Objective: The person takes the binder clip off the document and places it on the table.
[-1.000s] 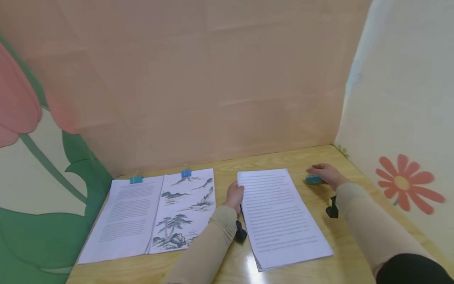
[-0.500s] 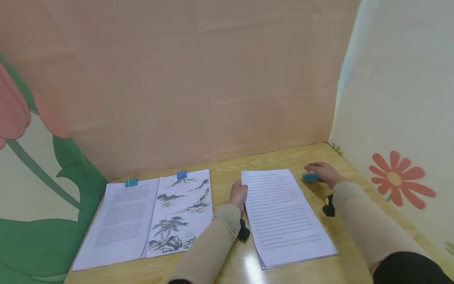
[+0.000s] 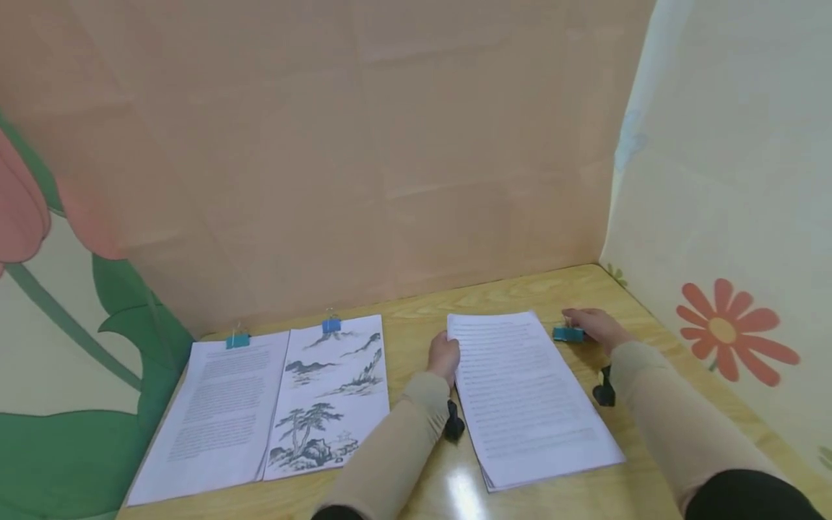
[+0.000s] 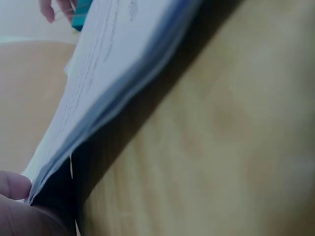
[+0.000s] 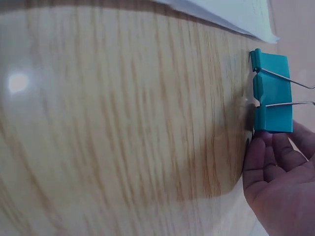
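My left hand (image 3: 444, 355) pinches the upper left edge of a stack of printed sheets (image 3: 529, 404). In the left wrist view, that stack's near edge (image 4: 133, 88) is raised off the table, with thumb and fingers at the lower left corner. At the stack's upper right, my right hand (image 3: 598, 328) holds a teal binder clip (image 3: 568, 334) by one end. Seen from the right wrist, the clip (image 5: 275, 93) has both wire handles pointing away to the right, and the fingers (image 5: 285, 152) grip its lower end. The clip and the stack are apart.
On the left lie a text stack (image 3: 217, 412) with a teal clip (image 3: 237, 340) on its top edge and a landscape-drawing stack (image 3: 328, 397) with a blue clip (image 3: 331, 325). A brown wall covering (image 3: 364, 159) rises behind the wooden table (image 3: 416, 307).
The stack of sheets has shifted a little to the right with my left hand, narrowing its gap to the binder clip. My right hand stays nearly in place, still holding the clip.
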### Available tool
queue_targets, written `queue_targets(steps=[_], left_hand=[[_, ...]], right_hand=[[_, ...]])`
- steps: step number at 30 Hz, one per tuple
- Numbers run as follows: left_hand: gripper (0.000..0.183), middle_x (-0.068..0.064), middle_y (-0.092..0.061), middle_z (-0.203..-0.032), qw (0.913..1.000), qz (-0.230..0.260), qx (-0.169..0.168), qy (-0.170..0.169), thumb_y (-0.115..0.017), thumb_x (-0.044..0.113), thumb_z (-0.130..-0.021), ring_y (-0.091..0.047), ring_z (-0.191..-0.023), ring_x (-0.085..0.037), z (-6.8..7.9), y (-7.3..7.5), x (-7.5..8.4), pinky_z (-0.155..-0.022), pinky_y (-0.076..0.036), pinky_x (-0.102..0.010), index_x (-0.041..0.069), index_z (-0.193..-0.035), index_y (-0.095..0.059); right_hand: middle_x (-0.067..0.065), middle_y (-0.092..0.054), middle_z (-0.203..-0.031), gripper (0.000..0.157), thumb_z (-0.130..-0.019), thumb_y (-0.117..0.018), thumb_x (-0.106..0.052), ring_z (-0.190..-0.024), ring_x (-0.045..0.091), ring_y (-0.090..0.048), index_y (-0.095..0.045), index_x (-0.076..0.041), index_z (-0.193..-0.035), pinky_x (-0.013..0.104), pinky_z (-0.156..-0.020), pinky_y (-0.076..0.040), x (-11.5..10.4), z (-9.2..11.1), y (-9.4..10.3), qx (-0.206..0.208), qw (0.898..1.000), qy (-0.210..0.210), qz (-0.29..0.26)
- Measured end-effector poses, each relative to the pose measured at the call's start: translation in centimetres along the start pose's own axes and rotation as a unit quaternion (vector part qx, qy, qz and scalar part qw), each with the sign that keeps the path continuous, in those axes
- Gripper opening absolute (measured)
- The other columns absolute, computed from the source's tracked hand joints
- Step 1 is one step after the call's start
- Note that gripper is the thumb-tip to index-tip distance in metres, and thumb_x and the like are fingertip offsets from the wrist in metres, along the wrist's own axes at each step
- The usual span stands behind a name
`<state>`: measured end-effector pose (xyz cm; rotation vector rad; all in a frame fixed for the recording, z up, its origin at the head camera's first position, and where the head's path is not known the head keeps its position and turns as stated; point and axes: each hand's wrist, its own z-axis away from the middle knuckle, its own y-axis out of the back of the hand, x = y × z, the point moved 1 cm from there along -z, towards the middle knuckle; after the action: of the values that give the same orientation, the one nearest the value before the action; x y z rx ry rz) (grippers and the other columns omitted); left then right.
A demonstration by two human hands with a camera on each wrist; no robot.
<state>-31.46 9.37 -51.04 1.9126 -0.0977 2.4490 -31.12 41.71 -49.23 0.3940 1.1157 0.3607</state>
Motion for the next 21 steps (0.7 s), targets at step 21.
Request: queue_targets(steps=[21], left_hand=[[0.042,-0.019,-0.063,-0.117,0.9992,-0.036,0.001,-0.019,-0.045,0.004,-0.099,-0.063,-0.105,-0.029,-1.0,0.4,1.2,-0.094,-0.052,-0.04,-0.011,-0.138,-0.051]], right_hand=[[0.038,-0.034,-0.153,0.079,-0.107,-0.039,-0.047,-0.142,0.051,-0.03,-0.029,0.019,-0.151,0.061,-0.119,-0.02,-1.1,-0.2,-0.7,0.0,0.999,0.004,0.037]])
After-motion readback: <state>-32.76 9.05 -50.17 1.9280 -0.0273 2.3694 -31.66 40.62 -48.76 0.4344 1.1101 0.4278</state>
